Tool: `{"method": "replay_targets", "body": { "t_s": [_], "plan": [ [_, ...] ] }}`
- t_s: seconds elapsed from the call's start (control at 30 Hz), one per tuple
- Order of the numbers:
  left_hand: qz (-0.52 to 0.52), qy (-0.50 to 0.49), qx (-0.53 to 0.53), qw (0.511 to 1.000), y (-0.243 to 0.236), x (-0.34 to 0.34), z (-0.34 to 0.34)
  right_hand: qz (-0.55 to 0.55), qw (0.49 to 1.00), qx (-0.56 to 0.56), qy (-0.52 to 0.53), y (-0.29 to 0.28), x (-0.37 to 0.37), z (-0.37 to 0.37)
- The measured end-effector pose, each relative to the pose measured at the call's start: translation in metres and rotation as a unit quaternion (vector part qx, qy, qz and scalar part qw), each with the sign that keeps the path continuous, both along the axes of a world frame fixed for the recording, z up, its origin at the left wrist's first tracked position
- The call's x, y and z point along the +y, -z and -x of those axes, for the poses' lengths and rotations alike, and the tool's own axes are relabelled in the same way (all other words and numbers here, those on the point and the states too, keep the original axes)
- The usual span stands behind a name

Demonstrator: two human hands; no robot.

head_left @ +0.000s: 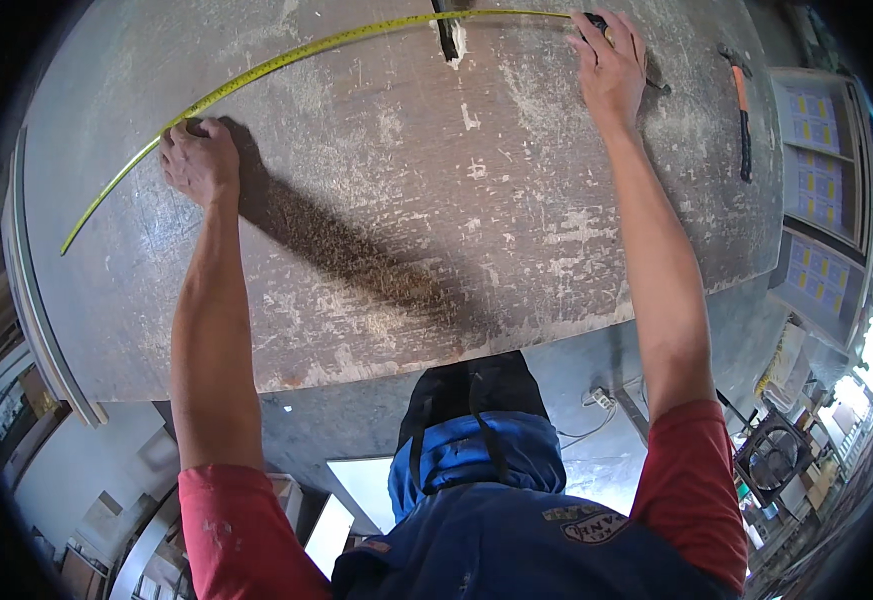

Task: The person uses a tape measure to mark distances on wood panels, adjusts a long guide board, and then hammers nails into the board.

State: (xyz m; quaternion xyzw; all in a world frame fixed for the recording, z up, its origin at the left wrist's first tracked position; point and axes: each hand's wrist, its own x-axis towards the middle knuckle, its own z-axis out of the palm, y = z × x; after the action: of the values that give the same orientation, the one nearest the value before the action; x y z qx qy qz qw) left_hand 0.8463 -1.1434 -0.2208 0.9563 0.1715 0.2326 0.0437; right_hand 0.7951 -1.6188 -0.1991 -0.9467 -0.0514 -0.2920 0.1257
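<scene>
A long yellow metal tape measure (302,50) lies in a curve across the far side of a worn brown wooden counter (517,230) covered in pale scuffs. The right hand (613,62) is at the tape's right end, its grip closed around the dark case. The left hand (199,160) bends its fingers at the yellow blade, well apart from the right; whether this grip pinches the strip or only presses it, I cannot tell. The blade's free end runs beyond the left hand, toward the counter's left side. Between the hands, a slim black object (447,38) meets the blade near the top edge of the view. To the right of the right hand lies a hammer with an orange-and-black handle (743,120), near the counter's right edge.
</scene>
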Motion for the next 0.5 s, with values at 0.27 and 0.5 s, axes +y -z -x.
{"method": "replay_targets", "body": {
  "t_s": [0.27,0.5],
  "plan": [
    [0.000,0.000,-0.006,1.000,0.004,0.004,-0.001,-0.022,1.000,-0.011,-0.017,0.002,0.001,-0.003],
    [-0.002,0.004,-0.012,1.000,0.007,0.005,-0.001,-0.072,0.996,0.044,-0.012,-0.006,0.005,-0.001]
  ]
}}
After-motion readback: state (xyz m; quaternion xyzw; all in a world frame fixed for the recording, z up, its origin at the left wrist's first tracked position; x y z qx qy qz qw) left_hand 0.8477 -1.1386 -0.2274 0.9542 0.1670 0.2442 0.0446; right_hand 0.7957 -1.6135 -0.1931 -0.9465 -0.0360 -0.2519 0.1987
